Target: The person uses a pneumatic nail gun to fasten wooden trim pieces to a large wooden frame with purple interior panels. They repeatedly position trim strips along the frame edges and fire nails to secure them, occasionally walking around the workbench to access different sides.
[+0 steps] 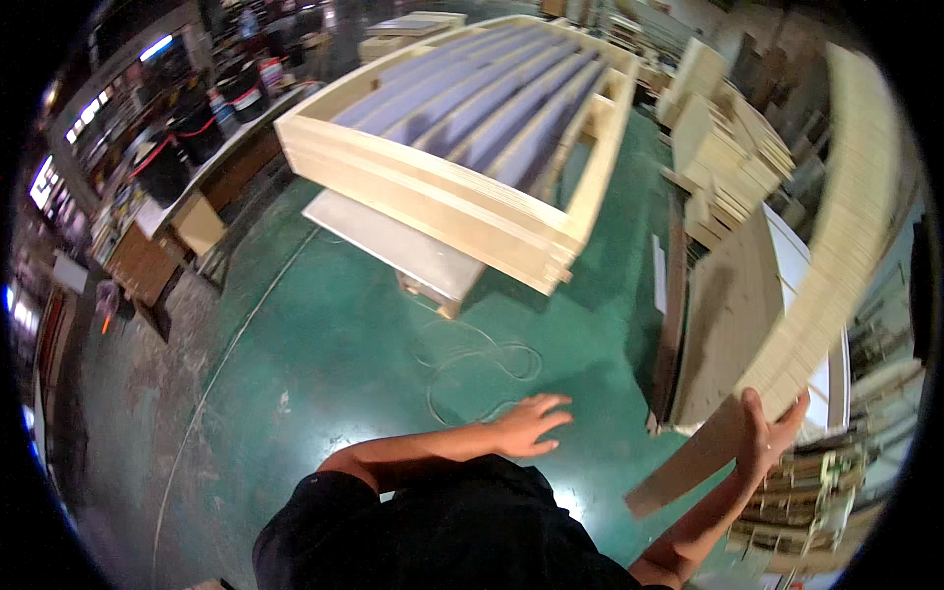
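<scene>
My right hand point(770, 433) grips a long pale wooden board point(821, 265) near its lower end. The board stands tilted on the right, rising past the stacked timber, with its lower end over the floor. My left hand point(532, 425) is held out in front of my body, fingers spread, with nothing in it. Ahead of me lies a large wooden frame point(423, 187) with several long slats point(462, 98) covered in greyish purple. Its near end rests above a pale low bench point(393, 251).
A thin cable point(482, 359) lies looped on the green floor point(324, 334). On the right, a wide wooden panel point(723, 315) leans beside stacked boards point(728, 147). Along the left runs a cluttered workbench point(147, 265) with black buckets point(162, 172).
</scene>
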`<state>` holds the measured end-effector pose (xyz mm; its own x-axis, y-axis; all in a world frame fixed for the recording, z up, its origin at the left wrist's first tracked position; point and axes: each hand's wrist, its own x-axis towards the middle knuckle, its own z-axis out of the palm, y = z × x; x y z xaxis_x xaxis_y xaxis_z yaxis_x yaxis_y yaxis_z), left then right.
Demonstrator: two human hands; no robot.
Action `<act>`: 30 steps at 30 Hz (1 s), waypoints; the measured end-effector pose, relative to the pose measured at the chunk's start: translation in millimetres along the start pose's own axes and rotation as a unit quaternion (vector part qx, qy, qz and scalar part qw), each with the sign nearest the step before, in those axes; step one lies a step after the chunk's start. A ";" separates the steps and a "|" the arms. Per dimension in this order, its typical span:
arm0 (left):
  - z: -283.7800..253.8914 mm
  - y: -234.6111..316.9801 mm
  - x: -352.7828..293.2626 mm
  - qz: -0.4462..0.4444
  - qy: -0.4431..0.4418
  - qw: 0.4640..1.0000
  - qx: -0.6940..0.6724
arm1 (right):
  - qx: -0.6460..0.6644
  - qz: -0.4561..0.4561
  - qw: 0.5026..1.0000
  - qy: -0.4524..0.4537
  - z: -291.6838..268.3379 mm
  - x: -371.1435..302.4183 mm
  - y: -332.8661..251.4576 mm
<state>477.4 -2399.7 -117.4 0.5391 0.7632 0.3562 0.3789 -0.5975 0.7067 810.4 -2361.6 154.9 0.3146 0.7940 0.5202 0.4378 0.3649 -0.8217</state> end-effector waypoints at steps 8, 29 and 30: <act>-281.0 5.2 11.8 -0.011 0.223 0.957 0.187 | -0.296 -0.210 0.888 -0.282 238.1 73.8 -15.2; -680.0 -262.7 44.3 -0.189 -0.125 0.911 0.344 | -0.310 -0.258 0.695 -0.595 706.3 91.5 -127.3; -696.2 -272.8 39.5 -0.195 -0.133 0.908 0.346 | -0.309 -0.248 0.700 -0.594 723.4 86.7 -133.2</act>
<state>-128.4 -2035.2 129.5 0.3901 0.9185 -0.0645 0.9123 -0.3761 0.1621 170.1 -1989.7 141.1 -0.7666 0.6228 -0.1561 0.6418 0.7500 -0.1596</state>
